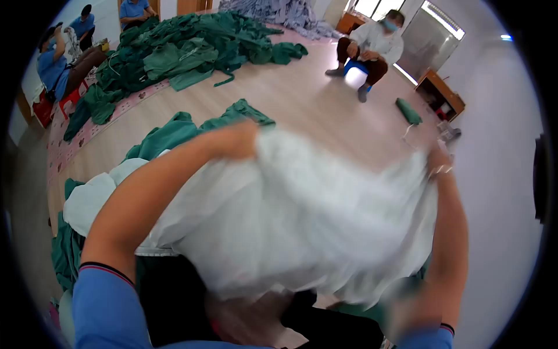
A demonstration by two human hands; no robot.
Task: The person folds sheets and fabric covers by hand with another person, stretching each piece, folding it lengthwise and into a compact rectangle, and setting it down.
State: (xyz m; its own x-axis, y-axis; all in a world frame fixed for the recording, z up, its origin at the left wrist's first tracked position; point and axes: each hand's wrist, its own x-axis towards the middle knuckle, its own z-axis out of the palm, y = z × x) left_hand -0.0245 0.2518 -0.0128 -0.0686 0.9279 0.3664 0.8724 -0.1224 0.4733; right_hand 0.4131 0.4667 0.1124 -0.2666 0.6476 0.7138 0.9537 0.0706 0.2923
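A large white cloth [302, 215], blurred by motion, hangs spread between my two raised hands above my lap. My left hand [239, 139] is closed on its upper left edge. At the upper right corner my right hand [439, 160] grips the cloth, with a pale band around the wrist. More white fabric [90, 200] lies to the left, under my left forearm. Behind it are crumpled green cloths [165, 136], partly hidden by my arm and the white cloth.
A big heap of green garments [192, 46] lies on the floor at the upper left, with striped fabric [279, 14] behind. A person [375, 46] sits on a blue stool ahead; several others are at the far left. A green roll [408, 111] and wooden cabinet [442, 93] stand right.
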